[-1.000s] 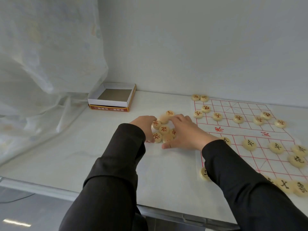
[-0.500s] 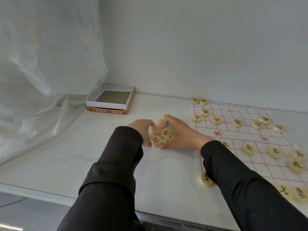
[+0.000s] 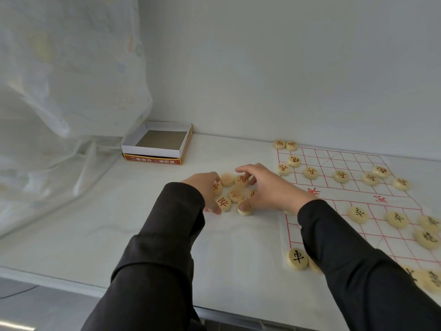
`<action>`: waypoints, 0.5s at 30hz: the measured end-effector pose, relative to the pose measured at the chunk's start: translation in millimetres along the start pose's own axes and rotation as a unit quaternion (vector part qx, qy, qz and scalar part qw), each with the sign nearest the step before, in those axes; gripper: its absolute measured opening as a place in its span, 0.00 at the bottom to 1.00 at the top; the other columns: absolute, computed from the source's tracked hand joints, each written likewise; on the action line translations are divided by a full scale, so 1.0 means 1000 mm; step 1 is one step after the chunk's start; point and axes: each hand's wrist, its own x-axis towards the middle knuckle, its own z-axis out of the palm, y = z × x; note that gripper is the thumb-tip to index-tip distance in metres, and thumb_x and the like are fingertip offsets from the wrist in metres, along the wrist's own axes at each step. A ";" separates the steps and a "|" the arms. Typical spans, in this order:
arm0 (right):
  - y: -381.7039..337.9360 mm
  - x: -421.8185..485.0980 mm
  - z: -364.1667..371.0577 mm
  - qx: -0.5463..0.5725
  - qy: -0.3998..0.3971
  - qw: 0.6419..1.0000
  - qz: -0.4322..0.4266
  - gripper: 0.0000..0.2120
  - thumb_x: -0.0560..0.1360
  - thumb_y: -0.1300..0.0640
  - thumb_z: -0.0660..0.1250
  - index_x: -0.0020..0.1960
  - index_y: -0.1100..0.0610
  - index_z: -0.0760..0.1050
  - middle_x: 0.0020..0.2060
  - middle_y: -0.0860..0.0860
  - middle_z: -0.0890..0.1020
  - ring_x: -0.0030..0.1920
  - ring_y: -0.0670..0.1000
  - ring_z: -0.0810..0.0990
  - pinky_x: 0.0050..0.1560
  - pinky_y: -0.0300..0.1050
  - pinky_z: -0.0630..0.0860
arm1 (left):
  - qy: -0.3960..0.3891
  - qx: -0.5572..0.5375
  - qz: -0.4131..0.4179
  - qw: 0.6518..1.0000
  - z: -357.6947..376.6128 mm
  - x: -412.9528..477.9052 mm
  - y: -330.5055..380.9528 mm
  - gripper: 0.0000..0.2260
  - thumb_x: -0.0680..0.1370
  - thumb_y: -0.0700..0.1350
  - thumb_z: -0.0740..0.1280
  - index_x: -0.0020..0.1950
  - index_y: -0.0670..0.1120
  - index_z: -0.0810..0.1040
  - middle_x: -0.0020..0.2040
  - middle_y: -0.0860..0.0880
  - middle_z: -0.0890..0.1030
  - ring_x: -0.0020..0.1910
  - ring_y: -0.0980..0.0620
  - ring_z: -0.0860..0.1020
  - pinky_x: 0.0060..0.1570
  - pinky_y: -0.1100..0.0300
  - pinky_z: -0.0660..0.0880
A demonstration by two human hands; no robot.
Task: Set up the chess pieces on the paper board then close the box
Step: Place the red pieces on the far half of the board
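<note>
Sorting is occupying us: left hand (image 3: 206, 189) and right hand (image 3: 269, 191) are cupping the loose pieces (image 3: 235, 194) on the table (image 3: 143, 211) beside the paper board (image 3: 353, 194); whether either is pinching one, we cannot tell. Next we are needing one lifted onto the far row.

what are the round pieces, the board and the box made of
Pieces: cream discs, smooth, faintly glossy; wood or plastic, cannot tell. Board: thin paper, wrinkled, red printed grid. Box: cardboard, white folded walls, bare grey-brown floor.
</note>
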 end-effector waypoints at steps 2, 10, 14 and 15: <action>0.002 -0.002 -0.001 -0.020 -0.008 1.000 0.001 0.42 0.65 0.53 0.77 0.72 0.47 0.59 0.66 0.47 0.64 0.64 0.47 0.67 0.57 0.38 0.66 | -0.004 -0.001 -0.002 1.000 0.000 -0.001 0.000 0.37 0.70 0.45 0.74 0.74 0.49 0.58 0.69 0.46 0.69 0.63 0.46 0.72 0.60 0.55 0.73; 0.001 0.001 0.009 -0.048 0.021 0.998 -0.015 0.24 0.67 0.49 0.75 0.59 0.52 0.73 0.62 0.46 0.65 0.61 0.46 0.69 0.61 0.39 0.67 | -0.003 0.026 0.003 1.000 0.003 0.003 -0.004 0.41 0.68 0.46 0.76 0.75 0.50 0.57 0.68 0.45 0.69 0.61 0.44 0.73 0.59 0.51 0.75; -0.002 0.004 0.020 -0.101 0.056 0.993 -0.023 0.19 0.69 0.48 0.72 0.56 0.54 0.75 0.63 0.49 0.66 0.63 0.49 0.68 0.61 0.41 0.68 | 0.007 0.027 0.001 1.000 0.005 0.006 -0.003 0.43 0.67 0.46 0.76 0.75 0.52 0.55 0.68 0.44 0.68 0.63 0.43 0.72 0.58 0.51 0.75; -0.003 0.004 0.022 -0.108 0.063 0.992 -0.027 0.17 0.70 0.48 0.71 0.55 0.54 0.76 0.63 0.49 0.66 0.63 0.49 0.67 0.61 0.41 0.68 | 0.010 0.029 0.004 1.000 0.006 0.006 -0.002 0.43 0.67 0.46 0.76 0.75 0.52 0.54 0.68 0.44 0.68 0.62 0.43 0.72 0.58 0.51 0.75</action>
